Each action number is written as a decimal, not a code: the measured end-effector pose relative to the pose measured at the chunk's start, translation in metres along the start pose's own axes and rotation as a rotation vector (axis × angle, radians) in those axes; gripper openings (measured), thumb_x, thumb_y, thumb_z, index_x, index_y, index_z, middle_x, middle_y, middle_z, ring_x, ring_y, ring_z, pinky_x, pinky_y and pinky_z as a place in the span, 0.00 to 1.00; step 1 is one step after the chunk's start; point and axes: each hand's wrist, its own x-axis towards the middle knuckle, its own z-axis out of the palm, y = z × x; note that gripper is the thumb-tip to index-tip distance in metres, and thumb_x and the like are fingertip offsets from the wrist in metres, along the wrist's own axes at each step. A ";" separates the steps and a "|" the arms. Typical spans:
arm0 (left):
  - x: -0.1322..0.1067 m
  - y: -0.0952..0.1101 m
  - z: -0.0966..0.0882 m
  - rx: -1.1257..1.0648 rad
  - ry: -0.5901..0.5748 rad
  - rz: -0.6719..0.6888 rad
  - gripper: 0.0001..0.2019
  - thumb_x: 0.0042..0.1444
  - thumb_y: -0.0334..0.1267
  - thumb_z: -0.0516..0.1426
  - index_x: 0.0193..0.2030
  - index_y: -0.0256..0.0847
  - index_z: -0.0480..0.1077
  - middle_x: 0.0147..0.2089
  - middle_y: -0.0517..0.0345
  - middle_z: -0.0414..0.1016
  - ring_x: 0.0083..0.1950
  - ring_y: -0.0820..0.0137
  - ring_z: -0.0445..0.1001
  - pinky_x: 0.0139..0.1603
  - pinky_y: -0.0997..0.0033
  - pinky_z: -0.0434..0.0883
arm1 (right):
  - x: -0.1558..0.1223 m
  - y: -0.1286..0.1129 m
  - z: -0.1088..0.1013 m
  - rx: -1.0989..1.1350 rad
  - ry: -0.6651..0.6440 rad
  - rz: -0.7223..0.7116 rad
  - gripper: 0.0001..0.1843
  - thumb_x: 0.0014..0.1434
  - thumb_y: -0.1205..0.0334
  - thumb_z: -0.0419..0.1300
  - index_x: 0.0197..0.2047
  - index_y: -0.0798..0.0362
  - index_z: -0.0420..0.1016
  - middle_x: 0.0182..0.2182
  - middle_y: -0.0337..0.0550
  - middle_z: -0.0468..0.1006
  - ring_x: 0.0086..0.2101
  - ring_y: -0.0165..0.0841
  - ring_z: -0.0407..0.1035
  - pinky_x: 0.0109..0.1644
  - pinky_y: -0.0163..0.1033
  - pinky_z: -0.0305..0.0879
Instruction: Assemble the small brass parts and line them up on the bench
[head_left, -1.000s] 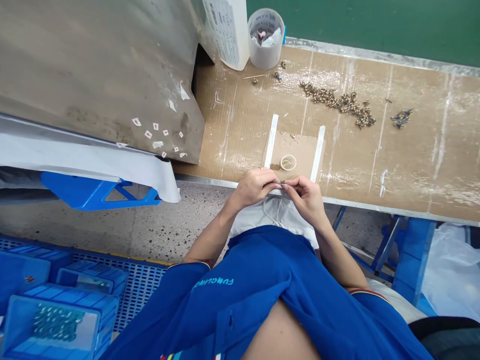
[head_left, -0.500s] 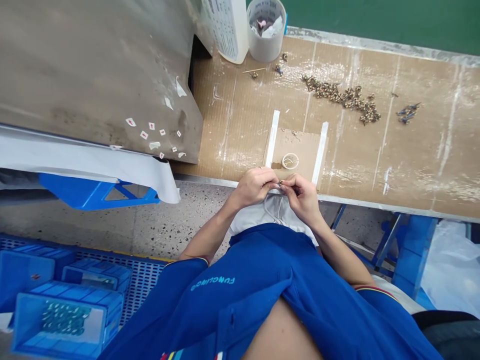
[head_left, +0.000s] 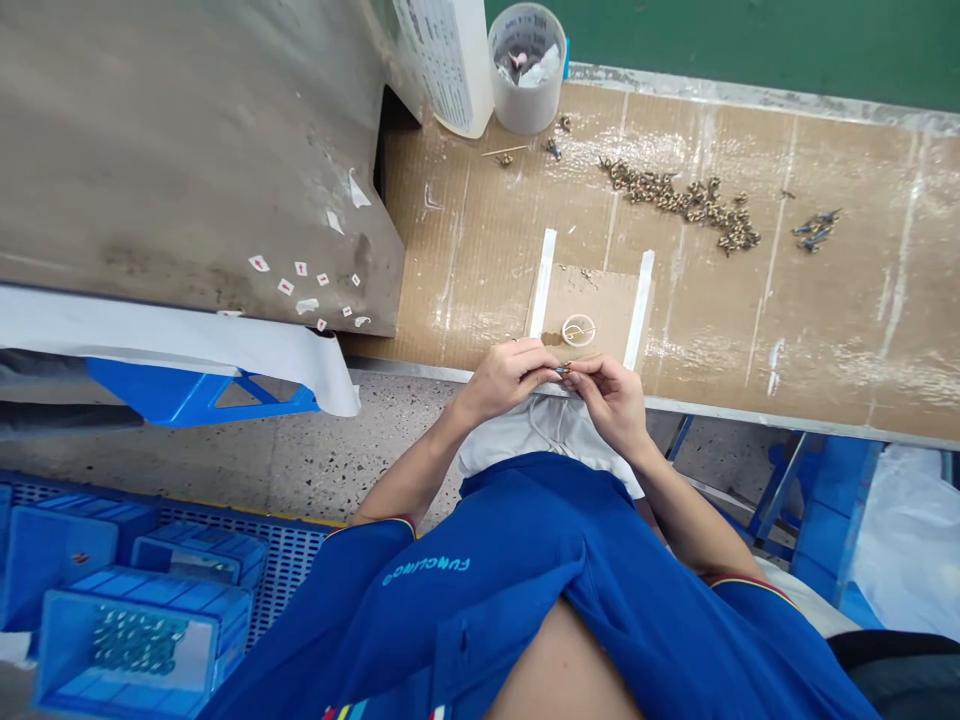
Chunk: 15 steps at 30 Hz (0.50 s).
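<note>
- Brown cardboard covers the workbench point(head_left: 750, 300); a taped patch point(head_left: 589, 295) at its near edge serves as the landmark.
- Beyond the patch and off to its right lies a pile of small brass parts point(head_left: 686, 200). A clear plastic cup point(head_left: 526, 70) stands beyond it, slightly to the left.
- The left hand point(head_left: 510, 375) and right hand point(head_left: 613, 395) meet at the patch's near edge, over the person's lap.
- Both sets of fingers are closed in a pinch on one tiny piece point(head_left: 562, 370), fingertip to fingertip.
- Judged from that grip, the step in hand is fitting or twisting the piece together. A next move would call for fine, steady fingertip pressure, not reach.
- The piece looks dark and metallic with a bluish glint, and is too small to make out further.
- On the patch, just beyond the hands, sits a small pale ring point(head_left: 578, 329).
</note>
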 end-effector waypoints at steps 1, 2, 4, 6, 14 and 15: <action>0.000 0.000 0.001 0.009 0.000 -0.002 0.17 0.72 0.43 0.52 0.37 0.37 0.75 0.33 0.53 0.77 0.34 0.70 0.74 0.36 0.72 0.70 | 0.001 0.000 0.000 -0.001 -0.005 -0.006 0.07 0.64 0.55 0.64 0.38 0.49 0.78 0.32 0.42 0.82 0.31 0.33 0.77 0.36 0.39 0.76; 0.000 -0.001 0.002 0.017 -0.002 -0.006 0.17 0.72 0.42 0.51 0.36 0.37 0.75 0.32 0.54 0.77 0.34 0.70 0.73 0.36 0.71 0.69 | 0.001 0.000 0.000 -0.005 -0.011 -0.013 0.06 0.64 0.57 0.63 0.37 0.49 0.77 0.32 0.41 0.82 0.31 0.32 0.77 0.35 0.38 0.75; 0.001 -0.001 0.003 0.024 -0.002 -0.008 0.17 0.72 0.40 0.51 0.33 0.37 0.74 0.30 0.55 0.76 0.33 0.70 0.72 0.35 0.71 0.68 | 0.003 -0.001 0.000 -0.034 -0.030 -0.029 0.05 0.64 0.60 0.62 0.36 0.49 0.76 0.30 0.40 0.79 0.29 0.31 0.75 0.33 0.38 0.73; 0.001 -0.001 0.004 0.025 0.000 -0.004 0.17 0.71 0.38 0.51 0.32 0.37 0.73 0.29 0.56 0.75 0.32 0.70 0.72 0.35 0.71 0.67 | 0.005 -0.003 0.000 -0.079 -0.048 -0.048 0.06 0.64 0.62 0.61 0.34 0.49 0.74 0.28 0.38 0.77 0.28 0.31 0.73 0.32 0.37 0.71; 0.001 -0.001 0.003 0.043 -0.022 0.013 0.15 0.69 0.34 0.51 0.30 0.38 0.72 0.28 0.56 0.74 0.31 0.69 0.71 0.34 0.70 0.67 | 0.005 -0.007 0.004 -0.186 -0.065 -0.110 0.11 0.65 0.66 0.57 0.29 0.49 0.68 0.25 0.37 0.73 0.26 0.30 0.68 0.33 0.38 0.68; 0.000 -0.003 0.003 0.049 -0.028 0.007 0.15 0.69 0.34 0.51 0.30 0.38 0.72 0.28 0.55 0.74 0.31 0.69 0.71 0.34 0.70 0.67 | 0.006 -0.006 0.005 -0.188 -0.061 -0.110 0.11 0.65 0.66 0.56 0.29 0.49 0.67 0.26 0.37 0.73 0.26 0.30 0.68 0.33 0.38 0.68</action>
